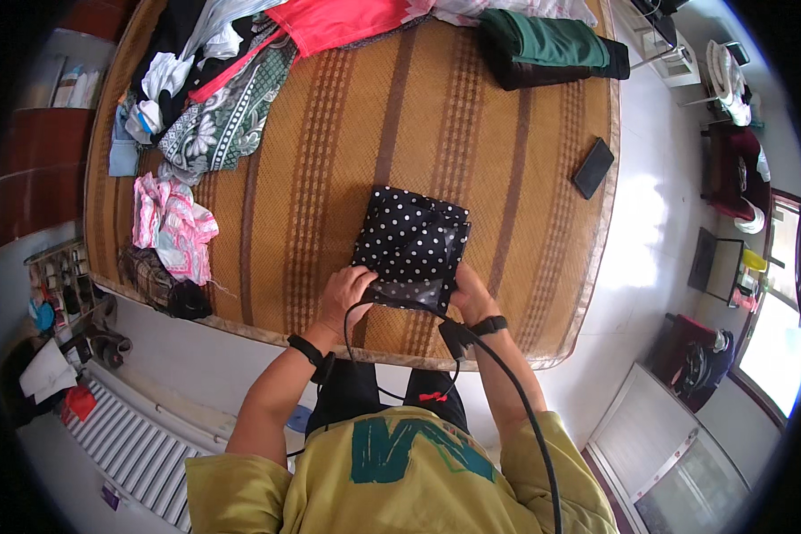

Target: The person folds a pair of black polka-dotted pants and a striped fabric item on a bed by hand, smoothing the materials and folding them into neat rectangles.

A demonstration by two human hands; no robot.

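A black cloth with white polka dots lies folded into a rough rectangle near the front edge of the bed. Its near part has a sheer-looking dark panel. My left hand grips the near left corner, fingers curled over the fabric. At the near right edge, my right hand holds the cloth from the side; its fingertips are partly hidden. A black cable hangs across the cloth's near edge and between my wrists. Both wrists wear black bands.
The bed has a brown woven mat. Patterned, red and white clothes are heaped far left, with a pink-and-white garment nearer. Folded green and dark clothes lie far right, above a black phone. A white radiator stands lower left.
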